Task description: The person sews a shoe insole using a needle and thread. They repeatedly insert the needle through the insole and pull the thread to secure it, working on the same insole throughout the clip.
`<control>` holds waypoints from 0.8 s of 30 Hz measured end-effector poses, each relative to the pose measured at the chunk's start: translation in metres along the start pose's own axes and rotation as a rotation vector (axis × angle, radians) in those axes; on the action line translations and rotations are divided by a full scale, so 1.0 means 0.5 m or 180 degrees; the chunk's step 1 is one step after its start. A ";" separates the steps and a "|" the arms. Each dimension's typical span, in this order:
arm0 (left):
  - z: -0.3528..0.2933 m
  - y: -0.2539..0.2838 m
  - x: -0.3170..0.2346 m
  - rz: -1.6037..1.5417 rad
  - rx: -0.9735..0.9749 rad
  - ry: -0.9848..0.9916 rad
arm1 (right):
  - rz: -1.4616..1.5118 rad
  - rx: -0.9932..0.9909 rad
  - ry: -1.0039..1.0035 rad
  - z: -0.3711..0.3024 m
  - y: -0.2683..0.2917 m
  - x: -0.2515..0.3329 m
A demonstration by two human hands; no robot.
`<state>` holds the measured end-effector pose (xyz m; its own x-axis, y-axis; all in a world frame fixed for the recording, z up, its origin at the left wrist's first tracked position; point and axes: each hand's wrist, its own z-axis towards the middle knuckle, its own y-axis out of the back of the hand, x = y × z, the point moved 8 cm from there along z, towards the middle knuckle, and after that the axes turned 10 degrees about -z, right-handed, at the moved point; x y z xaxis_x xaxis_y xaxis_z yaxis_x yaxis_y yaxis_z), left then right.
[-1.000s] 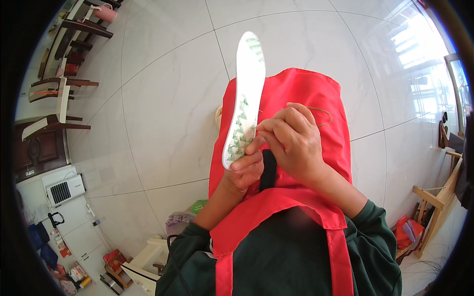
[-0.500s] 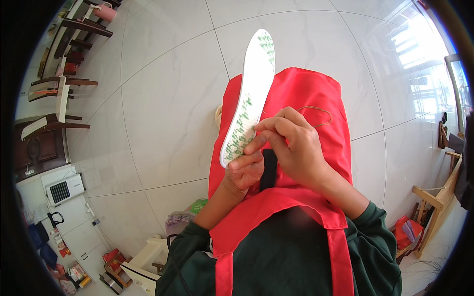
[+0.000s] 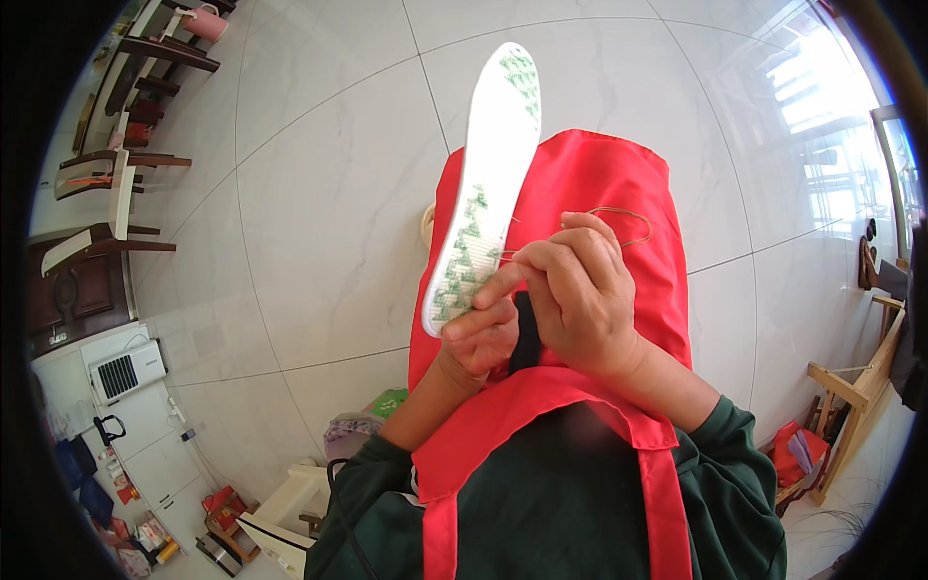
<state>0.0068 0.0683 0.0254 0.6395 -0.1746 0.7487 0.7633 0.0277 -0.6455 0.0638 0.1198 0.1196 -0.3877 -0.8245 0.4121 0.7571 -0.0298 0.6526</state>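
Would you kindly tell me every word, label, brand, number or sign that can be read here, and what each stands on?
No text can be read in this view.
White insole: green pattern, no lettering to make out.
Red apron: no lettering to make out.
Small packages at lower left: too small and blurred to read.
White appliance with dark grille: too small to read any label.

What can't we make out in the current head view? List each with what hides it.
All head view:
- Insole's far face: turned away from the camera.
- Left hand's other fingers: behind the insole.
- Thin strand at right hand's fingertips: too small to tell needle from thread.
- Cream object: mostly covered by red apron.
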 end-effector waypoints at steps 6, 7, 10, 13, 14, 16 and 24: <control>0.001 -0.009 -0.008 -0.0042 0.0138 0.0064 | 0.0148 -0.0158 0.0042 0.003 -0.001 -0.002; 0.002 -0.011 -0.006 -0.0017 0.0160 0.0071 | 0.0153 -0.0123 0.0015 0.004 -0.002 -0.001; 0.005 -0.017 0.000 0.0012 0.0210 0.0095 | 0.0180 -0.0046 -0.0034 0.006 -0.003 0.001; 0.004 -0.015 -0.002 -0.0041 0.0220 0.0106 | 0.0219 -0.0014 -0.0029 0.007 -0.005 0.000; 0.004 -0.015 -0.001 -0.0047 0.0215 0.0091 | 0.0229 0.0002 -0.0034 0.008 -0.006 0.001; 0.004 -0.015 0.001 -0.0046 0.0205 0.0096 | 0.0234 0.0016 -0.0024 0.008 -0.006 0.002; 0.002 -0.012 -0.001 -0.0084 0.0157 0.0105 | 0.0246 0.0034 -0.0032 0.008 -0.009 0.001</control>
<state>0.0017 0.0694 0.0291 0.6164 -0.2084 0.7594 0.7839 0.0710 -0.6168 0.0580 0.1215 0.1192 -0.3338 -0.8184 0.4678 0.7794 0.0396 0.6253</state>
